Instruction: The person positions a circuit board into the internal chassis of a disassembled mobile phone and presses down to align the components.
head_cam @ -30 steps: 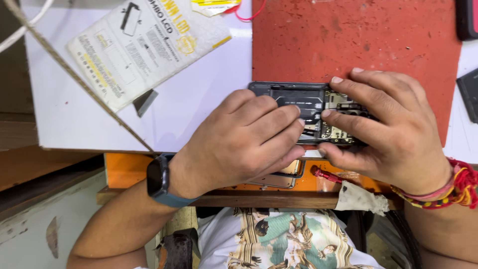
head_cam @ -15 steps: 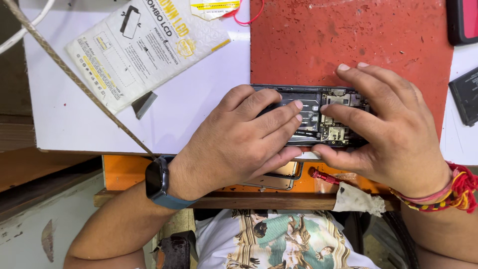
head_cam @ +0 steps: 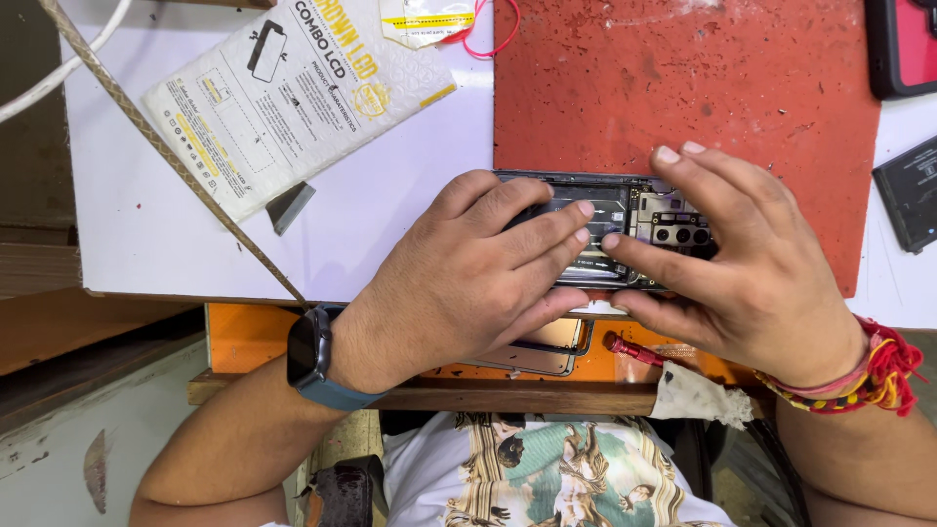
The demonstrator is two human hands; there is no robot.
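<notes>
An opened black phone body (head_cam: 625, 220), back cover removed, is gripped by left hand (head_cam: 468, 283) and right hand (head_cam: 752, 273) on a worn red rubber mat (head_cam: 683, 88).

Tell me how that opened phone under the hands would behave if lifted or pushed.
The opened phone looks flat and stiff, so it would probably slide, not roll. Its exposed camera modules and board suggest it is fragile. Both the left hand and right hand pin it to the red mat.

A white padded envelope (head_cam: 293, 93) lies far left on the white bench (head_cam: 146, 234), a small grey blade (head_cam: 290, 206) just near it. A dark battery (head_cam: 911, 193) sits far right beside the red mat (head_cam: 683, 78).
</notes>
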